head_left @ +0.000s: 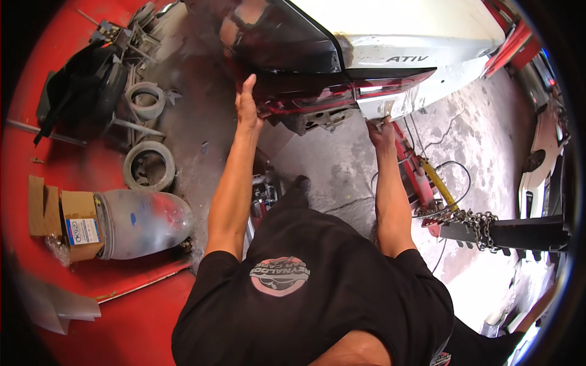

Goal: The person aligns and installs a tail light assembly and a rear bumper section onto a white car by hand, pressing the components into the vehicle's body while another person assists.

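Observation:
A dark red tail light (305, 93) spans the rear corner of a car, between the dark glossy rear fender (287, 43) and the white trunk lid (452, 52). My left hand (246, 111) grips the outer end of the tail light, one digit stretched up along its side and the others bent under its edge. At the lower edge of the trunk lid, below the inner lamp section (390, 84), my right hand (383, 131) is closed with fingers pressed to the rim. Bare metal bracketry (320, 121) shows beneath the tail light. Some fingertips are hidden.
On the right stand a red and yellow metal frame (421, 177), a chain (479, 226) and a dark beam (519, 233). Tyres (148, 166), a cardboard box (80, 213) and a translucent drum (143, 224) lie left. Another person's arm (540, 308) shows lower right.

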The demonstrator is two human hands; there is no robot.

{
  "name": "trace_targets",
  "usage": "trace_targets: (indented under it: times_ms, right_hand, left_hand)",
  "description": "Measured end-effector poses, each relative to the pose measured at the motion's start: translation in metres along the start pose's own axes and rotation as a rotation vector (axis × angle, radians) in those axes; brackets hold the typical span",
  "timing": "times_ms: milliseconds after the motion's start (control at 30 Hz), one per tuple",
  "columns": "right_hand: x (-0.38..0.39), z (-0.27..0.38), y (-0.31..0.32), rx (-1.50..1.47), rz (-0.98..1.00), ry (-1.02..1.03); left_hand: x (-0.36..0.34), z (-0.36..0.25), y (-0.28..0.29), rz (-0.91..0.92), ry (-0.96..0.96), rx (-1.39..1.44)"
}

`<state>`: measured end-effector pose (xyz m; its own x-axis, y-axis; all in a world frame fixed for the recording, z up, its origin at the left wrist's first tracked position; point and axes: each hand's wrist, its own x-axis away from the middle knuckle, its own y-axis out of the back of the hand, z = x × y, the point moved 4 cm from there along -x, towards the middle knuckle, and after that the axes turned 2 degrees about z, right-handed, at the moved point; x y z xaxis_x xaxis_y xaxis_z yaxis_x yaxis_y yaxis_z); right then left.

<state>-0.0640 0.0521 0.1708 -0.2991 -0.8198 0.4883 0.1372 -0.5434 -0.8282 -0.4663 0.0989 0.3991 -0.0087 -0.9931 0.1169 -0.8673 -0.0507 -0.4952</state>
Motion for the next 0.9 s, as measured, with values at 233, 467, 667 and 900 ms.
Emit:
trace_targets:
  times_ms: [233, 467, 667, 900]
  right_hand:
    - [0.001, 0.009, 0.004, -0.05, 0.057, 0.02]
    - [0.017, 0.006, -0.011, 0.003, 0.022, 0.034]
    - [0.028, 0.002, -0.019, 0.084, -0.001, 0.056]
    - [0.022, 0.003, -0.011, 0.063, -0.012, 0.033]
  left_hand:
    - [0.01, -0.002, -0.015, 0.015, 0.021, -0.079]
    - [-0.001, 0.007, -0.006, -0.007, -0.111, 0.034]
    - [0.005, 0.012, 0.002, -0.038, -0.157, 0.056]
    - [-0.005, 0.023, 0.017, -0.061, -0.164, 0.026]
